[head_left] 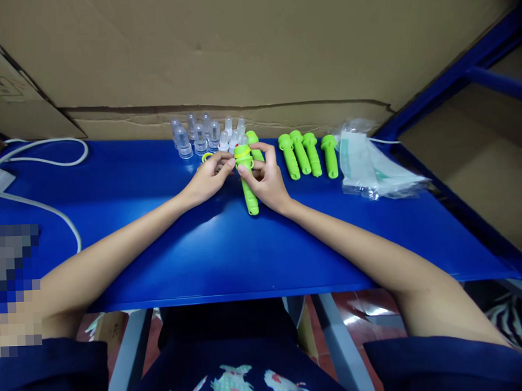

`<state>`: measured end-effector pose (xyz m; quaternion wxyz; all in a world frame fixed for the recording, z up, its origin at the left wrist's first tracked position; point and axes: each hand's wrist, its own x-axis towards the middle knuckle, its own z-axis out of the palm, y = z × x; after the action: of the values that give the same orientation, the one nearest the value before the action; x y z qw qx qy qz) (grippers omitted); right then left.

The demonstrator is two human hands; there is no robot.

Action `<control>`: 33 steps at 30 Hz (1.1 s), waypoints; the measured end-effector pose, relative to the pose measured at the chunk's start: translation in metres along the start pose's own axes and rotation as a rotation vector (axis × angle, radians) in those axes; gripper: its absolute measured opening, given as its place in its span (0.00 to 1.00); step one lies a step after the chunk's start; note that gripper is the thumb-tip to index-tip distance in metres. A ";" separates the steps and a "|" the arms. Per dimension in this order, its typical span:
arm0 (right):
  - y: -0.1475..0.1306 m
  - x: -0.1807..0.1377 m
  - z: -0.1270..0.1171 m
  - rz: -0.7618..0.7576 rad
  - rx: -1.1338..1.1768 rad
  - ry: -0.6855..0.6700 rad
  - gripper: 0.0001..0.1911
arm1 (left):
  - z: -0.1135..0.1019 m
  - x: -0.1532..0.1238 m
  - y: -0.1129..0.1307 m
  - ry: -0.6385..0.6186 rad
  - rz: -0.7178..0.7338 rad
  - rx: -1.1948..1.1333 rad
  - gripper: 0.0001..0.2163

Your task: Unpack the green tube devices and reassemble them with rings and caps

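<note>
A green plastic flashlight body (249, 190) stands tilted on the blue table (229, 253), head end up. My right hand (267, 181) is wrapped round its upper part. My left hand (209, 177) pinches at the yellow ring round its head with thumb and fingertips. Another green body (254, 144) lies just behind my hands. A small yellow ring (206, 157) lies by my left fingers.
Several clear plastic caps (199, 135) stand at the back. Several green bodies (308, 154) lie in a row to the right, beside a crumpled plastic bag (371, 163). A white cable (45, 160) loops at the left. Cardboard (239, 53) walls the back; a blue frame bar (474, 62) runs at the right.
</note>
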<state>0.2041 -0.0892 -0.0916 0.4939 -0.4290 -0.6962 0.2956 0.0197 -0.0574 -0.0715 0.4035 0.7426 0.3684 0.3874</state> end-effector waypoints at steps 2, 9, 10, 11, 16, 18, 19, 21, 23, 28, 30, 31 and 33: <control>0.003 0.000 0.000 -0.004 0.028 0.004 0.35 | 0.002 -0.001 0.001 -0.043 0.022 -0.019 0.18; 0.005 0.002 0.002 0.012 0.118 0.030 0.35 | 0.005 -0.003 0.000 -0.040 0.121 0.012 0.23; 0.004 0.002 0.002 0.016 0.125 0.029 0.36 | 0.004 -0.003 0.000 -0.038 0.126 0.019 0.23; 0.004 0.002 0.001 0.020 0.130 0.027 0.36 | 0.003 -0.003 0.000 -0.037 0.127 0.027 0.24; 0.001 0.001 -0.001 -0.010 0.089 -0.003 0.31 | -0.001 -0.004 0.001 -0.040 0.110 0.009 0.33; 0.001 0.001 -0.002 -0.054 0.055 -0.005 0.29 | 0.002 -0.005 0.002 -0.056 0.110 -0.042 0.36; 0.001 0.001 -0.002 -0.079 0.040 -0.009 0.29 | 0.003 -0.005 0.002 -0.067 0.100 -0.070 0.37; 0.002 0.001 -0.002 -0.133 0.006 -0.026 0.29 | 0.007 -0.006 0.002 -0.088 0.061 -0.139 0.39; 0.002 0.002 -0.004 -0.203 -0.053 -0.032 0.28 | 0.008 -0.007 0.003 -0.114 -0.005 -0.230 0.38; 0.002 0.006 -0.015 -0.297 -0.228 0.007 0.25 | 0.007 -0.009 0.015 -0.139 -0.293 -0.468 0.24; 0.002 0.008 -0.018 -0.309 -0.268 0.018 0.23 | 0.007 -0.010 0.024 -0.096 -0.367 -0.502 0.18; 0.003 0.010 -0.019 -0.319 -0.285 0.022 0.22 | 0.008 -0.011 0.028 -0.082 -0.393 -0.509 0.16; 0.007 0.011 -0.021 -0.345 -0.320 0.029 0.20 | 0.010 -0.012 0.035 -0.087 -0.434 -0.506 0.14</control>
<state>0.2242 -0.0760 -0.0856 0.4727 -0.3807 -0.7900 0.0865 0.0310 -0.0853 -0.0473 0.6635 0.5388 0.3924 0.3397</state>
